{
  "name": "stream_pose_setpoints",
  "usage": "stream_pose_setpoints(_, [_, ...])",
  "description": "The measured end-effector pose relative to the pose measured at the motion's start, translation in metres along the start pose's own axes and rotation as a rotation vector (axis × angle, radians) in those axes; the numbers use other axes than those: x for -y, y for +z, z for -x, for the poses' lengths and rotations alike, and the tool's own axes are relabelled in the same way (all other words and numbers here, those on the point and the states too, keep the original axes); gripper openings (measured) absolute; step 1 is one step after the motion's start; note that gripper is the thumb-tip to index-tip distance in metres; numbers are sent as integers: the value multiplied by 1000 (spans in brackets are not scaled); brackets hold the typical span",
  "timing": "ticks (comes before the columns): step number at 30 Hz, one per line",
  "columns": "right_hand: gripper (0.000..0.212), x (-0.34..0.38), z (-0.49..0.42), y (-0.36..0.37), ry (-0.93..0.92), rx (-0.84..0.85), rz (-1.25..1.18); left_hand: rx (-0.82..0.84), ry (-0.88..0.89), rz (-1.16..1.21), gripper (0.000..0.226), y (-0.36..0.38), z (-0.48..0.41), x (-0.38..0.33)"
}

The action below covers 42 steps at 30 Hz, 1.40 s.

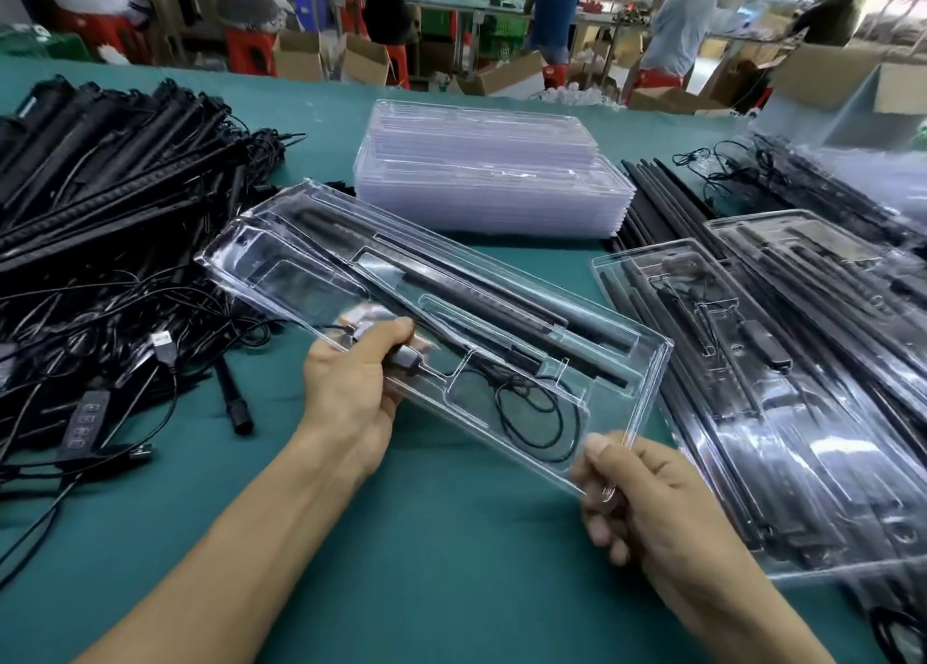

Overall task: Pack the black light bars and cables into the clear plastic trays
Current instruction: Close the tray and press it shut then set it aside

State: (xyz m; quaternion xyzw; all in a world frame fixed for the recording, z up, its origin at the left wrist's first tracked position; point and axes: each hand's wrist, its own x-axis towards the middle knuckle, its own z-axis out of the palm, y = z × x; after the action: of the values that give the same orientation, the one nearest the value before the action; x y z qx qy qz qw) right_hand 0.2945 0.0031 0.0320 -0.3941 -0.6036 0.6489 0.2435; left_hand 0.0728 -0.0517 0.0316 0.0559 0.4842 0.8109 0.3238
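Note:
I hold a clear plastic tray [647, 377] tilted above the green table. Black light bars [481, 297] lie in its long slots, and a coiled black cable [531, 407] sits in its near compartment. My left hand [351, 387] grips the tray's near long edge and pinches a small plug there. My right hand [637, 503] pinches the tray's near right corner. A stack of empty clear trays [486, 171] stands behind it. A big heap of loose light bars and cables [110, 202] lies on the left.
Filled trays [802, 412] lie overlapped on the right, with loose black bars [662, 202] behind them. A USB plug and inline controller [85, 412] lie at the left. Cardboard boxes [847, 86] and several people at benches are beyond the table's far edge.

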Motion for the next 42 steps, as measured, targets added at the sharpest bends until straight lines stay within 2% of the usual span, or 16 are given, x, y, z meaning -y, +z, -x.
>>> stream_pose_setpoints(4, [31,2,2,-2,-26,-60,-30,10,-30,4,14,0,4,0])
stream_pose_setpoints(6, [33,4,2,0,-33,-112,-121,3,-68,16,15,2,7,1])
stream_pose_setpoints(9, [38,4,2,7,51,-234,-291,-38,-111,56,20,6,11,4])
stream_pose_setpoints(11, [25,4,6,16,89,-275,-422,-69,-120,97,21,9,16,5])
stream_pose_setpoints(12, [21,4,7,23,93,-279,-517,-92,-123,118,20,11,18,5])
stream_pose_setpoints(14, [37,-1,9,39,104,-265,-667,-147,-127,153,23,18,23,6])
stream_pose_setpoints(17, [54,3,6,67,134,-176,-646,-193,-144,145,25,32,37,15])
stream_pose_setpoints(20, [47,15,-3,86,115,-100,-617,-165,-221,82,14,47,56,27])
stream_pose_setpoints(23, [29,22,-15,87,92,-211,-665,-102,-259,96,13,56,64,29])
stream_pose_setpoints(25, [22,25,-20,84,70,-222,-674,-57,-286,98,14,58,65,27])
stream_pose_setpoints(30, [25,24,-28,68,-24,-219,-637,79,-266,-34,9,49,76,20])
stream_pose_setpoints(33, [32,21,-34,56,-51,-223,-633,271,-336,-223,8,35,91,8])
stream_pose_setpoints(37, [37,24,-45,32,-184,-203,-541,707,-527,-542,27,1,97,-26])
stream_pose_setpoints(39, [38,33,-50,15,-257,-165,-462,929,-440,-633,21,-14,94,-49])
stream_pose_setpoints(40, [39,39,-52,5,-280,-157,-431,957,-331,-653,19,-19,92,-58])
stream_pose_setpoints(42, [43,52,-57,-15,-309,-158,-390,818,-51,-659,23,-23,82,-67])
